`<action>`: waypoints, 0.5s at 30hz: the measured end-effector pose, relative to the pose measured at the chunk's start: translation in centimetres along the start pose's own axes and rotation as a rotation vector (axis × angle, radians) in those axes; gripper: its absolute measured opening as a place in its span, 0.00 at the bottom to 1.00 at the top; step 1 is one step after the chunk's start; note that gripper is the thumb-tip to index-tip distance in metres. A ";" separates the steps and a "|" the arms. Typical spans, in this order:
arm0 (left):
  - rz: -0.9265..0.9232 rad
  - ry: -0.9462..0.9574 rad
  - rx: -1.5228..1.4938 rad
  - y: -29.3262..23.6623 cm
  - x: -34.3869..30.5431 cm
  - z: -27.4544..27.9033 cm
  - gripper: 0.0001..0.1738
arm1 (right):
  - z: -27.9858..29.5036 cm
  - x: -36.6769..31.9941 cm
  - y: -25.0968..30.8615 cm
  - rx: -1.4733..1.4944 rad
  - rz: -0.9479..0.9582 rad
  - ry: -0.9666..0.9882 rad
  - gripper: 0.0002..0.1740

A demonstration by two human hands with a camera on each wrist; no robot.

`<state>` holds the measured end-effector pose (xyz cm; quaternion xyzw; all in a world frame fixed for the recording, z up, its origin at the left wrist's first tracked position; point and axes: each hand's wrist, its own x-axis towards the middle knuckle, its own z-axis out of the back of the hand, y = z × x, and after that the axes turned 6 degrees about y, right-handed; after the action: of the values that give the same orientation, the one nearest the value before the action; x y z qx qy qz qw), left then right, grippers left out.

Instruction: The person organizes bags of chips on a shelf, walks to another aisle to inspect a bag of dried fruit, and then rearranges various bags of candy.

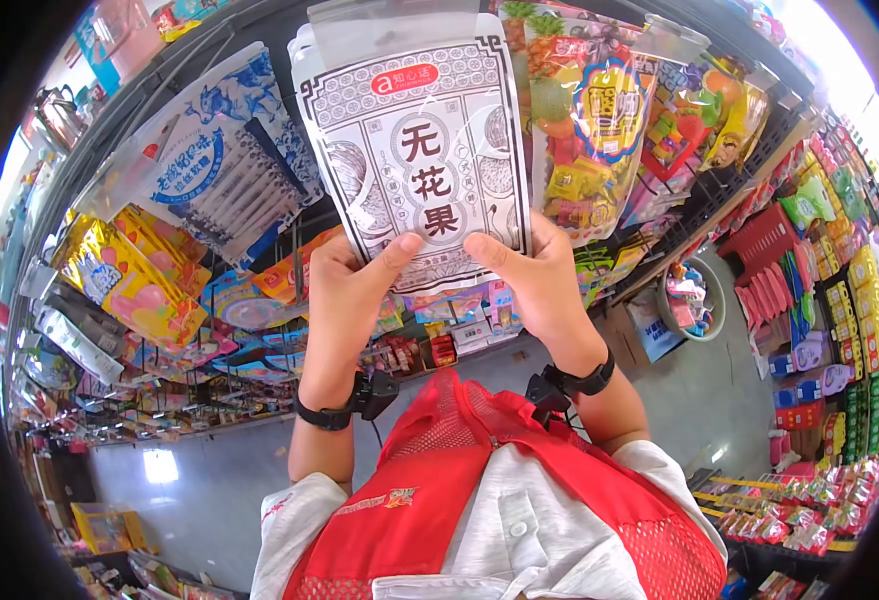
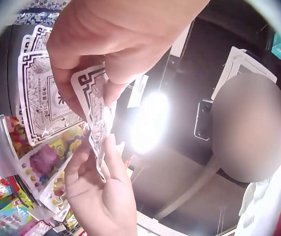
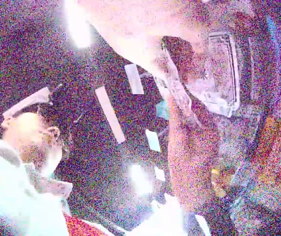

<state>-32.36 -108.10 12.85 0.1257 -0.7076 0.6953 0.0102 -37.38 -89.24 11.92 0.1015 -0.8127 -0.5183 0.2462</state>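
A white pouch of dried figs [image 1: 430, 170], printed with black patterns and large dark characters, is held upright in front of the shelf in the head view. My left hand [image 1: 352, 290] grips its lower left corner, thumb on the front and fingers behind. On the lower right corner, my right hand [image 1: 542, 280] pinches it the same way. Edge-on in the left wrist view, the pouch [image 2: 97, 115] bends between my left hand [image 2: 121, 34] and my right hand [image 2: 103, 196]. Similar pouches [image 2: 47, 98] hang behind it. Grain and glare blur the right wrist view.
Blue-and-white packs [image 1: 225, 155] and yellow candy bags [image 1: 125, 270] hang on the left. Fruit-printed bags [image 1: 585, 120] hang just right of the pouch. A round bin [image 1: 715, 300] stands on the grey floor [image 1: 700, 410], and stocked shelves [image 1: 850, 300] line the far right.
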 end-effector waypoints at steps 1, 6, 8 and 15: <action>0.013 -0.010 0.029 0.5 0.0 0.3 0.14 | 0.1 -0.1 -0.1 -0.012 0.003 -0.005 0.17; -0.036 -0.053 0.040 0.5 -0.7 -0.4 0.14 | 0.4 -0.1 -0.6 -0.028 0.030 -0.024 0.16; -0.076 -0.106 -0.005 0.4 -1.0 -1.0 0.14 | 0.3 0.0 -0.6 -0.011 0.031 -0.013 0.16; 0.013 -0.052 0.037 0.4 -1.6 0.4 0.16 | 0.0 -0.5 -0.5 -0.106 0.042 -0.052 0.16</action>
<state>-30.80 -108.22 12.18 0.1391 -0.6956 0.7047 -0.0151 -36.98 -89.22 11.32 0.0578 -0.7921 -0.5578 0.2410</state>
